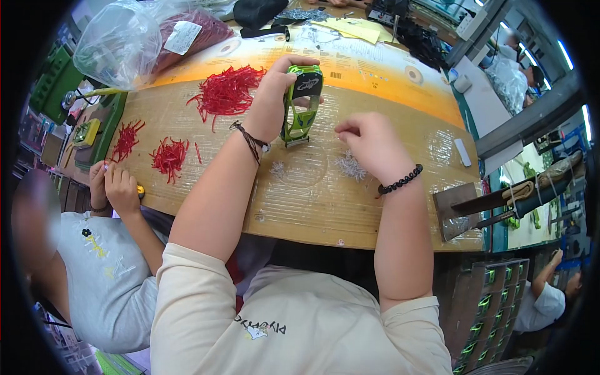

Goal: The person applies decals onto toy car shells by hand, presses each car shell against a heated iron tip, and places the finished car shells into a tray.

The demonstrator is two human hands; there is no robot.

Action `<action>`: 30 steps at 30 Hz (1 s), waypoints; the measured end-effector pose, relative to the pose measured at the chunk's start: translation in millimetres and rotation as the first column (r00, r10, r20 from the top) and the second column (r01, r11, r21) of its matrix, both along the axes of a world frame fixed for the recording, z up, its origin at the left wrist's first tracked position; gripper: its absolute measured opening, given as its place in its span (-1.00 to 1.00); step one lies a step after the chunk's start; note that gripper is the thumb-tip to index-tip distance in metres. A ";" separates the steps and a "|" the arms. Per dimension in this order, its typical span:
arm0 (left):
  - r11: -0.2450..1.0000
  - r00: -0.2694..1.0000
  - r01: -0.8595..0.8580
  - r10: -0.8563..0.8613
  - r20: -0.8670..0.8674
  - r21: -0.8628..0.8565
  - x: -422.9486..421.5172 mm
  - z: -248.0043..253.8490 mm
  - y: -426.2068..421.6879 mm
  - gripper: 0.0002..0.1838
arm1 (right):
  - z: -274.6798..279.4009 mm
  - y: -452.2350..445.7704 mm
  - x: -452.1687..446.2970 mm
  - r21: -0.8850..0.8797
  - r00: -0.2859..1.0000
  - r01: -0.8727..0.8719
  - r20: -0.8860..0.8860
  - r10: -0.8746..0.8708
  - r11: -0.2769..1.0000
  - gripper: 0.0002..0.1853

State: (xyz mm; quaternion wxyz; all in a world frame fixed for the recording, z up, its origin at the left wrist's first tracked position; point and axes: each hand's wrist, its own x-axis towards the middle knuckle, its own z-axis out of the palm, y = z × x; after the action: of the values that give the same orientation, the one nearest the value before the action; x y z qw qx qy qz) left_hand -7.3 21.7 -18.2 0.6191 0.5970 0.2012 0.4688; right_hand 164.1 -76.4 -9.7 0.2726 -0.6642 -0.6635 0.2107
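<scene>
My left hand point(273, 99) is closed around a bright green toy car body point(302, 112) with a dark panel, held on end above the cardboard. My right hand point(374, 142) is to the right of it, thumb and fingers pinched together. Whatever is between those fingertips is too small to make out. Just below them lies a pile of small silvery pieces point(351, 166), partly hidden by the hand. A smaller scatter of silvery pieces point(278, 169) rests under the car body.
A large heap of thin red strips point(226, 92) and a smaller red heap point(169, 157) lie leftward. Beside me, a co-worker's hands point(119, 184) are at the table edge. A clear plastic bag point(119, 44) stands at back left; a metal bracket point(455, 209) is at right.
</scene>
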 end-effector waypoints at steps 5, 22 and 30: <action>0.996 0.997 0.082 -0.082 0.003 -0.029 -0.5 -0.4 -1.0 -0.50 | 5.9 2.8 -2.8 0.239 0.967 0.152 -0.239 -0.094 0.959 -0.87; 0.969 0.968 0.247 -0.246 0.046 -0.030 5.8 -6.6 -8.3 -0.45 | 12.1 3.2 -21.2 0.426 0.716 0.252 -0.686 0.128 0.869 -0.92; 0.971 0.971 0.239 -0.239 0.007 -0.008 5.0 -4.1 -9.5 -0.46 | 6.8 5.6 -23.0 0.460 0.779 0.234 -0.616 0.118 0.857 -0.92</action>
State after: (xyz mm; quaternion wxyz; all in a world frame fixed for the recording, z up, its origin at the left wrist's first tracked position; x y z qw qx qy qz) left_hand -2.3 12.2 -22.3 0.6741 0.6128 0.1281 0.3920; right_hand 141.0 -70.8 -2.9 0.6497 -0.4798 -0.5448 0.2256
